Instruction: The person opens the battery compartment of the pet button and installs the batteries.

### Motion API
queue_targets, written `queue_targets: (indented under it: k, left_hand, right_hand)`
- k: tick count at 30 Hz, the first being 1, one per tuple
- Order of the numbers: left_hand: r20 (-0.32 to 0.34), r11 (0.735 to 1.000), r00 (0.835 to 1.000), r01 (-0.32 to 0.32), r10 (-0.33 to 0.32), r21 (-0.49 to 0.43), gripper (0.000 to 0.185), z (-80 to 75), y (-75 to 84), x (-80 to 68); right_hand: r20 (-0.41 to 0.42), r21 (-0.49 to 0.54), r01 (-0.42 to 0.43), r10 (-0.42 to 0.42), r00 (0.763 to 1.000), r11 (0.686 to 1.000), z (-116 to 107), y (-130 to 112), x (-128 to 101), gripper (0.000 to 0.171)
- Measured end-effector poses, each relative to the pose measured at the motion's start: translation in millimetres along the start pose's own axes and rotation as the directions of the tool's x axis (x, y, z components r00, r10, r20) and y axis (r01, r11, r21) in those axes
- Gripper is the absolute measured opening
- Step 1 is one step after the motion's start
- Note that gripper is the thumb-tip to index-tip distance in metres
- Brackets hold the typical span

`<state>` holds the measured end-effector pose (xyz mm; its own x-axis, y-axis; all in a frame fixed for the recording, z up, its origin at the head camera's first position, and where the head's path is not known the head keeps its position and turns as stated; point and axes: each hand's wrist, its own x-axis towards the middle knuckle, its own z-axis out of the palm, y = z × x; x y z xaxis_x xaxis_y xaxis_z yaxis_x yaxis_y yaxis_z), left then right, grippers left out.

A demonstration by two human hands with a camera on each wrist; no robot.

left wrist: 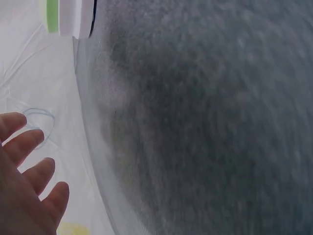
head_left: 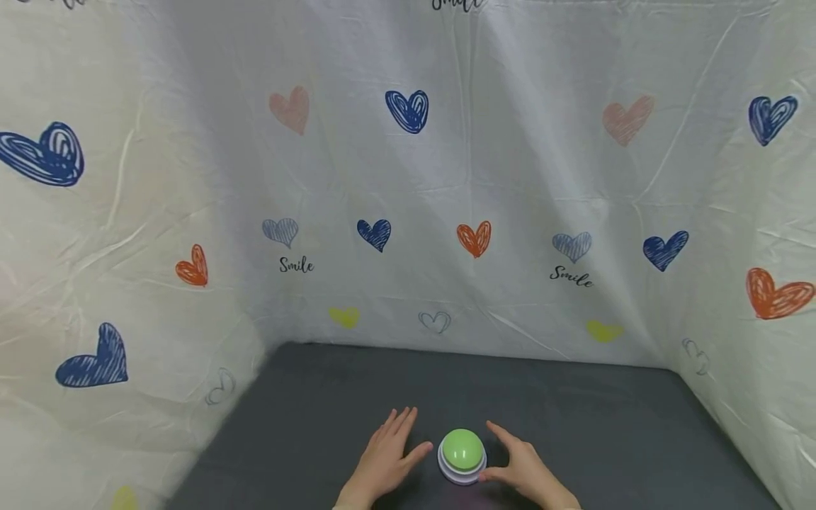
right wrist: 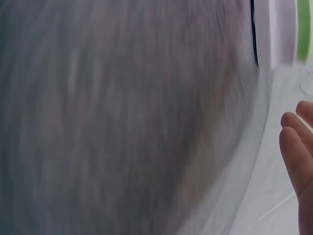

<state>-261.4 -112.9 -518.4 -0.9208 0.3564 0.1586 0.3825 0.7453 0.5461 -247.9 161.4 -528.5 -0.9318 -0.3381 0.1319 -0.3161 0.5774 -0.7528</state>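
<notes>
A round push button (head_left: pixel 463 451) with a glossy green dome and a white ringed base sits upright on the dark grey table, between the two hands. To its left is the left hand (head_left: pixel 385 457), fingers extended and spread, thumb pointing at the button across a small gap. On the other side, the right hand (head_left: pixel 525 467) has its fingers stretched forward, and its thumb tip is right at the base's lower right edge. The left wrist view catches the button's side (left wrist: pixel 68 17) at the top. In the right wrist view the white base (right wrist: pixel 279 32) appears at the upper right.
The dark grey tabletop (head_left: pixel 472 389) spreads out around the button. A white cloth (head_left: pixel 408 170) printed with coloured hearts and "Smile" lettering hangs behind the table and along both sides.
</notes>
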Motion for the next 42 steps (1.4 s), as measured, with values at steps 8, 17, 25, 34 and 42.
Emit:
queue_targets:
  k: [8,17,25,34,42]
  left_hand:
    - [0.057,0.993,0.997,-0.049,0.055,-0.103,0.081,9.5,4.0,5.5]
    - [0.165,0.985,0.983,-0.048,0.076,-0.167,0.088,15.9,13.6,16.5]
    - [0.205,0.977,0.975,-0.043,0.087,-0.208,0.087,27.3,15.7,19.5]
    - [0.197,0.969,0.979,-0.007,0.058,-0.249,0.084,39.3,12.4,21.7]
    - [0.176,0.966,0.983,-0.007,0.053,-0.257,0.080,42.0,14.2,22.8]
  right_hand:
    - [0.044,0.005,-0.051,0.051,0.998,0.999,15.6,-3.4,8.0,0.097]
    - [0.051,-0.024,-0.026,0.027,0.998,0.999,17.6,-5.6,12.4,0.096]
    - [0.100,0.004,-0.053,0.053,0.994,0.999,20.2,-4.1,13.9,0.091]
    - [0.113,0.043,-0.052,0.047,0.992,0.998,20.5,-3.4,15.1,0.085]
    - [0.128,0.057,-0.102,0.094,0.987,0.993,19.7,-2.4,16.9,0.085]
